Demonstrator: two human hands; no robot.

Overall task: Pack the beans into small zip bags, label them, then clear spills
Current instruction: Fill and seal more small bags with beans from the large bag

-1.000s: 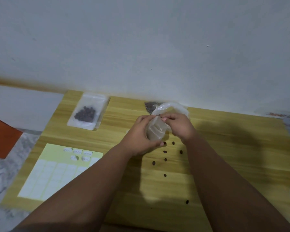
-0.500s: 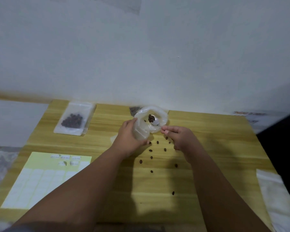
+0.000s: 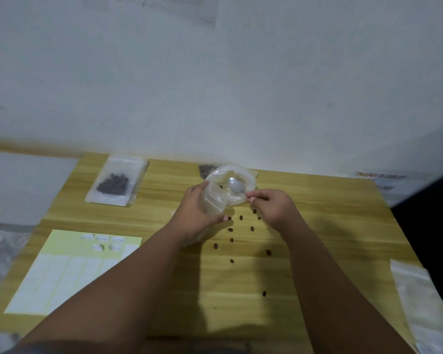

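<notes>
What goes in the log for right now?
left grip holds open bag | right grip pinches spoon in bag mouth | loose beans on table

1. The wall [image 3: 215, 85] closes the table's [image 3: 343, 226] far edge at 12 o'clock.
2. Just before it, an open bag [image 3: 241, 200] stands gripped by the left hand [image 3: 197, 213]. The right hand [image 3: 274, 208] pinches a spoon [image 3: 234, 186] inside it.
3. Both forearms cross the wood from 6 o'clock.
4. Loose beans [image 3: 231, 240] dot the centre, trailing toward 5 o'clock.
5. A filled zip bag [image 3: 117, 183] lies flat at 10 o'clock, and a label sheet [image 3: 62, 274] lies at 8 o'clock.
6. A white plastic bag [image 3: 420, 302] lies along the edge at 4 o'clock.
7. Bare wood lies open from 2 to 3 o'clock.
</notes>
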